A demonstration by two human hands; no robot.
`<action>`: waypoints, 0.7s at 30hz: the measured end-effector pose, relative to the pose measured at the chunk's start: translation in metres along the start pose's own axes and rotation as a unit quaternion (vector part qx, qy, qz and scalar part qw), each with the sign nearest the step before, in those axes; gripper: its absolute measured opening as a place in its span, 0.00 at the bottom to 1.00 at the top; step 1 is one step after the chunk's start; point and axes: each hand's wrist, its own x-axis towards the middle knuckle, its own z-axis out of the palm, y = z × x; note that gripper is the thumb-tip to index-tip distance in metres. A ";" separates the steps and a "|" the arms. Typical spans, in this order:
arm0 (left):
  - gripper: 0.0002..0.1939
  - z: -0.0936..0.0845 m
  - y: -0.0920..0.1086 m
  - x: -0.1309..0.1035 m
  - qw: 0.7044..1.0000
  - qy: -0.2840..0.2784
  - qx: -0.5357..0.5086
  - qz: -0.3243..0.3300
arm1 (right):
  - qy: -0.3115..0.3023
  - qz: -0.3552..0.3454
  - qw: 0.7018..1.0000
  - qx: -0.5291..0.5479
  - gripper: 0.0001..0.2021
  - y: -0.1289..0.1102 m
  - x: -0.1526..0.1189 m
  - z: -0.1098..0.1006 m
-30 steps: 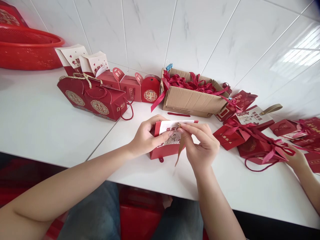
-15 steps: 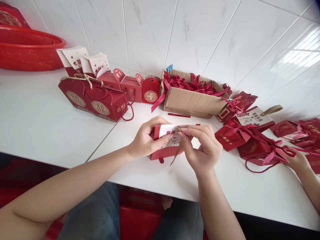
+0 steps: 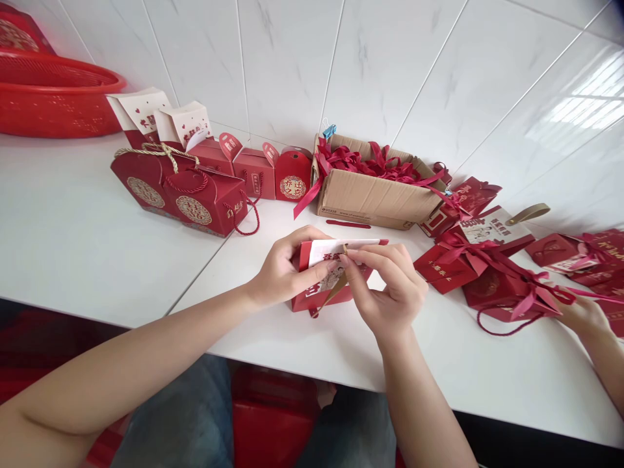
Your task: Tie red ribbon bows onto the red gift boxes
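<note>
In the middle of the white table stands a small red and white gift box (image 3: 322, 279) with a printed drawing on its side. My left hand (image 3: 287, 270) is closed around the box's left side, thumb across its front. A thin tan strap (image 3: 335, 290) hangs down over the box front, its free end low and to the left. Thumb and fingers of my right hand (image 3: 387, 279) pinch the strap's upper end at the top of the box. A small red tab (image 3: 313, 313) sticks out at the box's lower edge.
Behind the box stands a cardboard carton (image 3: 375, 198) full of red ribbons. Red gift boxes (image 3: 195, 201) line the back left, beside a red basket (image 3: 58, 97). At right, another person's hand (image 3: 582, 312) is at ribbon-tied boxes (image 3: 507, 292). A red strip (image 3: 348, 224) lies before the carton.
The strap's free end has swung left across the box front. My right hand has shifted slightly left with its pinched end. My left hand stays on the box.
</note>
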 end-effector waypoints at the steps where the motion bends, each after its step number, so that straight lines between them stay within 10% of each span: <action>1: 0.08 0.000 0.000 0.000 1.000 0.001 0.001 0.000 | -0.002 0.002 1.000 0.000 0.09 0.000 0.000 0.000; 21: 0.09 0.000 -0.002 -0.002 1.000 -0.006 -0.003 0.028 | 0.007 0.025 1.000 -0.007 0.09 -0.005 0.003 -0.003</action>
